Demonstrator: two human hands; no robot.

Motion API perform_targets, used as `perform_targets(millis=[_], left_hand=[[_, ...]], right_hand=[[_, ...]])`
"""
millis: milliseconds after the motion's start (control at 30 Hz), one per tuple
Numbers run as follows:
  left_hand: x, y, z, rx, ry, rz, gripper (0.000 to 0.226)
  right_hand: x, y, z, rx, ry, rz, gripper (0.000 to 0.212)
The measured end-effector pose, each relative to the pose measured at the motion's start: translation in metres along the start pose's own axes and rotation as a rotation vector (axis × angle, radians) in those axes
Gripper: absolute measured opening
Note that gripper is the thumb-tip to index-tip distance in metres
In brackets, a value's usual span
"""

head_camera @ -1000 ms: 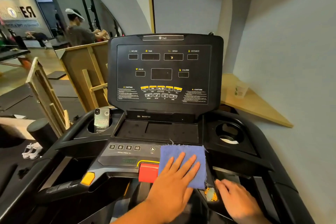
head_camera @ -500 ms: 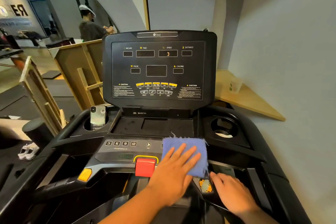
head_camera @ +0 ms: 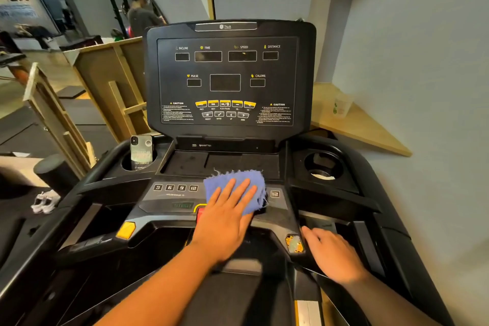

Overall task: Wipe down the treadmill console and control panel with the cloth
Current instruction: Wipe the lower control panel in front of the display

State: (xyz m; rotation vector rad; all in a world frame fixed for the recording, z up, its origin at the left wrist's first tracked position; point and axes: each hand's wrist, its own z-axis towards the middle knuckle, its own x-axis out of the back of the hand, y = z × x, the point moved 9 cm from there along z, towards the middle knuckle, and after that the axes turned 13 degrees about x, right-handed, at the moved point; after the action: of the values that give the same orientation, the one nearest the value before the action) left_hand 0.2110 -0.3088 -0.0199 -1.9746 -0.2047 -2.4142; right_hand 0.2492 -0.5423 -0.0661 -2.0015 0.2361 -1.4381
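A single head-worn wide-angle camera gives the only view, so no second view shares any part of the scene. It sits above the rear edge of the treadmill, looking forward and steeply down. The upright console (head_camera: 230, 79) fills the centre toward 12 o'clock, close enough that its labels read clearly. The control panel (head_camera: 172, 193) lies just below centre, nearer the lens. Both forearms enter from the bottom edge: the left hand (head_camera: 225, 219) near centre, the right hand (head_camera: 333, 254) toward 4 o'clock. Wide-angle bending curves the wall at 2 o'clock and the gym floor at 9 o'clock.
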Motion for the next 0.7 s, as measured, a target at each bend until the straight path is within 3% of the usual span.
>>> perform_targets(millis=[233,433,533,700], left_hand=[[0.015,-0.154,-0.017,0.546,0.057,-0.070,0.063],[0.011,-0.120,-0.007,0.780,0.036,-0.096,0.059],[0.004,-0.065,0.005,0.648,-0.021,-0.076,0.060],[-0.017,0.065,0.001,0.193,-0.107,-0.015,0.064]], right_hand=[[-0.002,0.001,0.001,0.038,0.016,-0.059,0.047],[-0.003,0.002,0.003,0.040,0.017,-0.080,0.048],[-0.003,0.001,0.004,0.057,0.005,-0.111,0.049],[-0.005,0.005,0.005,0.049,0.013,-0.076,0.047]])
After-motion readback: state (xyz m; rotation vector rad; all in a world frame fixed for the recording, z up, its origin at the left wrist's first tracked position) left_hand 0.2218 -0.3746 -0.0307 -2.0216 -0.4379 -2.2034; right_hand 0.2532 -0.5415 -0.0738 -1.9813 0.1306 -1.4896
